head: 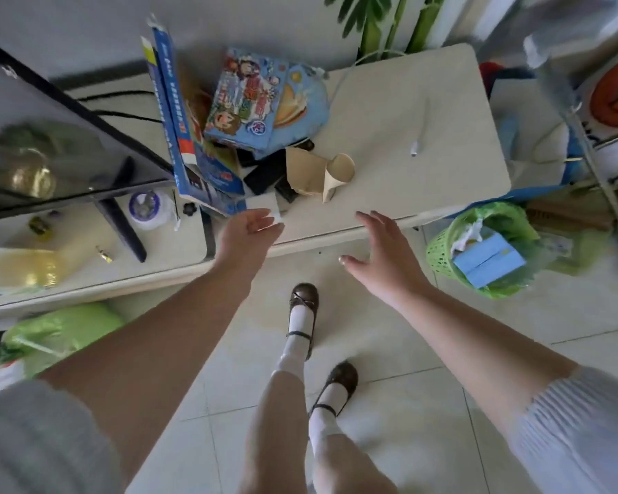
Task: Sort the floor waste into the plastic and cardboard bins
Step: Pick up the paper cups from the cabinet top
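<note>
A heap of cardboard waste lies on a low white table (425,112): a tall blue carton (172,112) standing on edge, a colourful cartoon box (250,98), a blue snack packet (300,101) and a brown cardboard piece (318,172) with a rolled end. A small white card (264,205) lies at the table's front edge. My left hand (247,233) reaches over that edge with relaxed fingers just beside the white card, holding nothing. My right hand (379,251) hovers open, fingers spread, in front of the table.
A green basket bin (443,258) with a green liner holds a blue box and crumpled paper at the right. Another green bag (61,333) sits low left. A dark monitor (50,144) stands on a second table. A metal rack (593,147) is at far right. My feet stand on tiled floor.
</note>
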Motion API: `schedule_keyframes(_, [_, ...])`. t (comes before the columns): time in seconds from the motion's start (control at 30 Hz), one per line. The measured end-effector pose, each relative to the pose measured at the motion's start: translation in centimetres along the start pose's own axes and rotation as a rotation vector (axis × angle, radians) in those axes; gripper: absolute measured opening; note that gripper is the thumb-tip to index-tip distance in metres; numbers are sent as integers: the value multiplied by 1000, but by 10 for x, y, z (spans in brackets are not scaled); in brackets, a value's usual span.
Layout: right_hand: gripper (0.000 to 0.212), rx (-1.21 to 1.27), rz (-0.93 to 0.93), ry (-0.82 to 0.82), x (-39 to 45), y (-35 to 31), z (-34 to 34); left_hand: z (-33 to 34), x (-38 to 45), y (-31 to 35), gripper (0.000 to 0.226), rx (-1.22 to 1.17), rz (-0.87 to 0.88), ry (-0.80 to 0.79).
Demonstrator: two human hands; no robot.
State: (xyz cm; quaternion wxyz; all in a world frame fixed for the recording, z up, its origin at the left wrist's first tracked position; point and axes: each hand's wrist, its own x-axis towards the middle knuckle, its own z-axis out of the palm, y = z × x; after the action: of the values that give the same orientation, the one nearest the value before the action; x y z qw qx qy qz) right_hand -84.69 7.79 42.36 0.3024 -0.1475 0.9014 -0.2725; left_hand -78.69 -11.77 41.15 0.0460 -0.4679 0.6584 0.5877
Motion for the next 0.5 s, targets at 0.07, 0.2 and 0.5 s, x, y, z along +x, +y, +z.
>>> schedule_keyframes(0.07, [74,-89,-54,-46,26,-3,-7,5,30,10,27,48,-12,-2])
schedule_keyframes(0.2, [78,-306,-162,-80,82,-7,-21,23,85,22,43,88,-38,-42])
schedule_keyframes(0.5, [77,-646,-323,-211,154,4,-17,71,147,10,62,342,25,44])
